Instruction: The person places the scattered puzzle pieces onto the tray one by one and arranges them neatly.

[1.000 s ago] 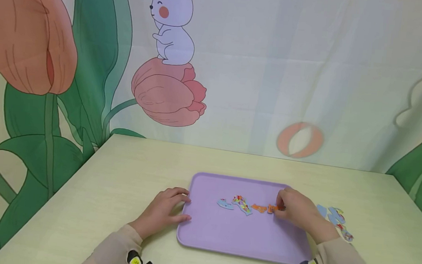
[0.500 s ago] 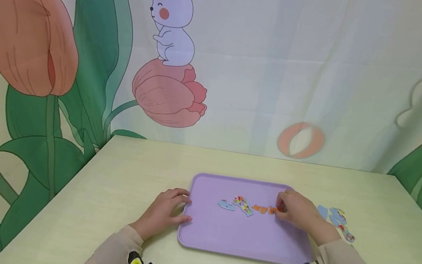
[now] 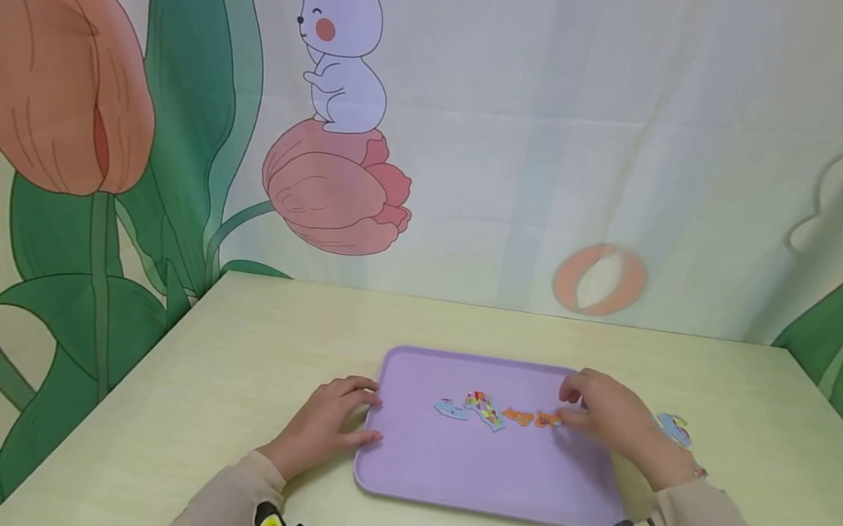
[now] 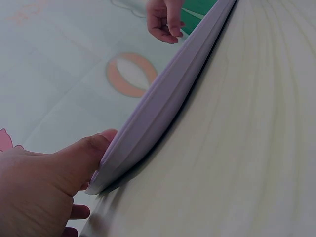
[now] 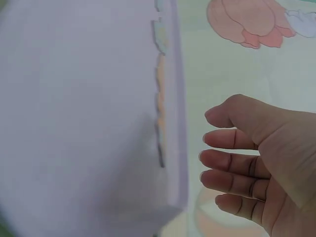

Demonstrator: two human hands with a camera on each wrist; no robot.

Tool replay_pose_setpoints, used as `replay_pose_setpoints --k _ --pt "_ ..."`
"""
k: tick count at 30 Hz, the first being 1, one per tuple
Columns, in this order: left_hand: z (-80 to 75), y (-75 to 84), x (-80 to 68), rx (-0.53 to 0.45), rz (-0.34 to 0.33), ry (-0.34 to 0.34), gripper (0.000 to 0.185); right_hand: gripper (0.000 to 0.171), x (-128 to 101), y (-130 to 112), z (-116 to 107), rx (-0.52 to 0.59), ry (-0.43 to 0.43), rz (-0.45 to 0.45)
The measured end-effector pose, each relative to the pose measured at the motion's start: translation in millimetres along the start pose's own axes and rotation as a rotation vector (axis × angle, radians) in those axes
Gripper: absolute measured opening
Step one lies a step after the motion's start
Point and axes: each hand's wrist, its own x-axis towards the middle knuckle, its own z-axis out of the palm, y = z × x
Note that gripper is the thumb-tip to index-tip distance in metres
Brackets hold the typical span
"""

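1. Your purple tray (image 3: 448,474) lies flat on the pale tabletop (image 3: 248,348), near its front edge, with bare tabletop to the left and behind it.
2. Four puzzle pieces (image 3: 499,412) sit in a row across the tray's middle; bare tray floor shows in front of and behind the row.
3. More loose pieces (image 3: 675,429) lie on the tabletop just beside the tray's right rim, partly hidden by your right hand.
4. Your left hand (image 3: 328,420) rests at the tray's left rim, thumb against the edge and fingers loosely bent; the grip holds nothing.
5. Your right hand (image 3: 607,413) hovers over the tray's right part, just beside the orange end piece (image 3: 547,420). The wrist view shows its fingers spread and relaxed, the grip empty.
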Motion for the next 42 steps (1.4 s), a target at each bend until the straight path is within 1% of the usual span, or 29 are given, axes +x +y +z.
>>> replay_pose_setpoints --k 9,17,26,30,37,42 --pt "1.1 -1.9 0.1 0.012 0.005 0.005 0.040 0.011 -9 2 -23 0.032 0.037 0.005" --pt "1.6 -1.6 -0.7 0.008 0.010 0.010 0.040 0.014 -15 10 -39 0.025 0.036 0.034" --pt "0.4 -1.0 -0.3 0.002 0.003 0.003 0.040 0.018 -29 23 -55 0.002 0.027 0.073" --pt "-0.2 -1.3 -0.3 0.003 0.006 0.005 0.040 0.019 -33 29 -59 0.000 0.013 0.095" --pt "-1.1 -0.6 -0.7 -0.006 0.010 0.005 0.040 0.022 -42 41 -62 -0.011 -0.007 0.122" --pt "-1.1 -0.6 -0.7 -0.001 0.011 0.001 0.040 0.021 -49 50 -63 -0.021 -0.022 0.151"
